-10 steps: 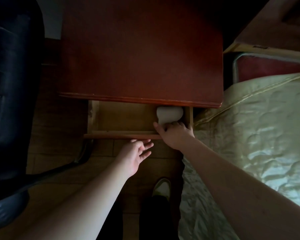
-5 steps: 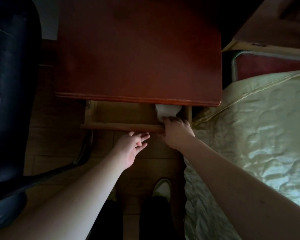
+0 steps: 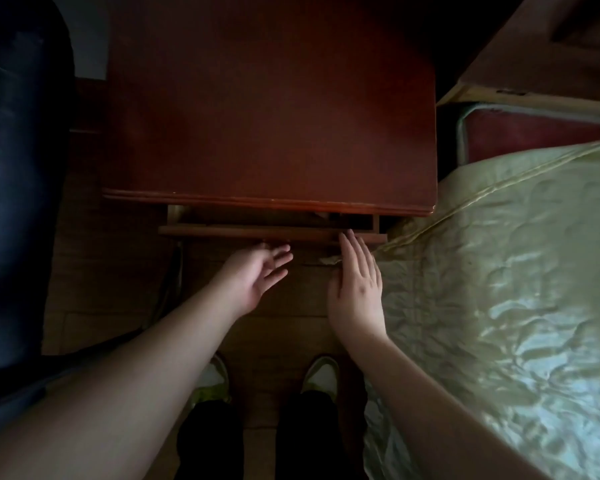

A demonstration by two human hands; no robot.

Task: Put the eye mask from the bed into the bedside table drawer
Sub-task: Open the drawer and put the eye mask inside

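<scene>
The reddish-brown bedside table fills the upper middle. Its drawer sticks out only a narrow strip below the tabletop's front edge. The eye mask is hidden; I cannot see it inside the dark gap. My right hand is flat with fingers straight, fingertips against the drawer front near its right end. My left hand hovers just before the drawer front's middle, palm turned up and fingers apart, holding nothing.
The bed with a pale green quilted cover lies along the right. A dark chair stands at the left. Wooden floor shows below the drawer, with my two shoes near the bottom middle.
The drawer has slid almost fully in. The white eye mask, seen in its right end earlier, is now out of sight. My right hand let go and flattened against the drawer front.
</scene>
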